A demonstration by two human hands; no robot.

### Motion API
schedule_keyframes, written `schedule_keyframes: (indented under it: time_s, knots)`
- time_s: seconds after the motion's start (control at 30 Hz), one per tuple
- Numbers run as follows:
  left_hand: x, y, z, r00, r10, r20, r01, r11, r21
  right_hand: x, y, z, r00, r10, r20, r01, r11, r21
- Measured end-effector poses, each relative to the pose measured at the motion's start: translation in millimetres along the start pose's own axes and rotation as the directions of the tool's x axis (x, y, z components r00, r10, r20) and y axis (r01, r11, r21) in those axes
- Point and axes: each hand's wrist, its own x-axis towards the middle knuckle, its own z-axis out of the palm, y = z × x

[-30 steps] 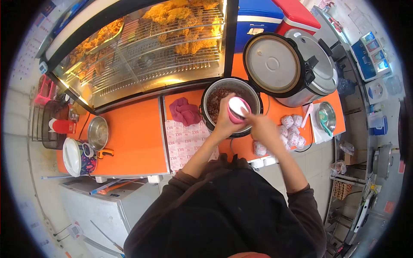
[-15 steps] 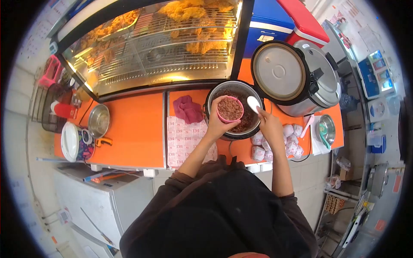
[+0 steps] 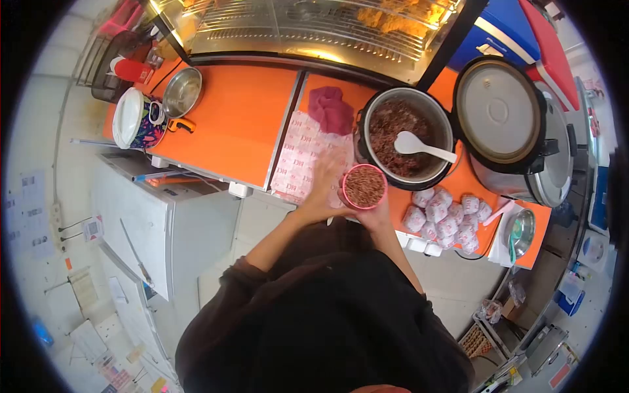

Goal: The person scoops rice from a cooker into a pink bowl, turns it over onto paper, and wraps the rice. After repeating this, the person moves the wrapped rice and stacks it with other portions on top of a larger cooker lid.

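Note:
A pink cup (image 3: 364, 187) full of reddish-brown rice is held in my right hand (image 3: 377, 217), just in front of the cooker. My left hand (image 3: 324, 187), slightly blurred, has its fingers spread over the printed wrapping paper (image 3: 295, 157), beside the cup. Whether its fingertips touch the paper I cannot tell. The open rice cooker (image 3: 447, 141) holds more of the rice (image 3: 392, 124), with a white rice paddle (image 3: 419, 145) resting across it. A maroon cloth (image 3: 330, 110) lies at the paper's back edge.
Several wrapped bundles (image 3: 447, 226) sit right of the cooker. A hinged lid (image 3: 499, 111) stands behind them. A steel bowl (image 3: 522, 232) is at the far right, another bowl (image 3: 183, 93) and a patterned tub (image 3: 149, 121) at the left. A glass food warmer (image 3: 314, 29) lines the back.
The cup has moved from over the cooker toward my body and passed into my right hand. My right hand has let go of the paddle; my left hand is now over the paper. The view has shifted.

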Motion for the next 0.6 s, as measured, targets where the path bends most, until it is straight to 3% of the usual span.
schedule_keyframes:
  time_s: [0.03, 0.07, 0.1, 0.17, 0.23, 0.27, 0.3, 0.33, 0.37, 0.43, 0.6]
  knots:
    - [-31, -39, -9, 0.994, -0.078, 0.072, 0.069, 0.991, 0.116, 14, 8, -25, 1.000, -0.003, -0.004, 0.003, 1.000, 0.010]
    - [-60, -76, -19, 0.978, -0.158, 0.135, 0.124, 0.964, 0.237, 29, 18, -48, 0.985, -0.001, -0.174, 0.000, 1.000, -0.008]
    - [-80, -104, -31, 0.977, -0.160, 0.142, 0.123, 0.963, 0.240, 45, 27, -64, 0.942, 0.000, -0.336, -0.009, 1.000, -0.026]
    - [-109, -140, -59, 0.894, -0.243, 0.376, 0.006, 0.846, 0.533, 82, 40, -90, 0.913, -0.006, -0.408, -0.015, 0.999, -0.049]
    - [-110, -157, -72, 0.887, -0.199, 0.417, -0.049, 0.857, 0.513, 123, 54, -108, 0.835, -0.369, -0.409, 0.192, 0.891, -0.412]
    - [-112, -168, -75, 0.875, -0.165, 0.456, -0.121, 0.837, 0.533, 139, 60, -107, 0.835, -0.366, -0.411, 0.193, 0.894, -0.405]
    - [-115, -180, -78, 0.859, -0.131, 0.495, -0.192, 0.814, 0.548, 151, 67, -91, 0.707, -0.706, -0.036, 0.247, 0.295, -0.923]
    - [-117, -187, -82, 0.843, -0.127, 0.523, -0.226, 0.799, 0.558, 162, 75, -85, 0.598, -0.656, 0.461, 0.135, -0.485, -0.864]
    - [-121, -194, -84, 0.834, -0.138, 0.535, -0.221, 0.804, 0.552, 171, 82, -86, 0.603, -0.664, 0.443, 0.122, -0.472, -0.873]
    - [-123, -199, -89, 0.845, -0.076, 0.530, -0.284, 0.776, 0.564, 181, 92, -98, 0.650, -0.322, 0.688, -0.024, -0.914, -0.405]
    - [-123, -209, -95, 0.848, -0.011, 0.530, -0.288, 0.829, 0.479, 180, 102, -89, 0.645, -0.487, 0.589, -0.114, -0.823, -0.556]
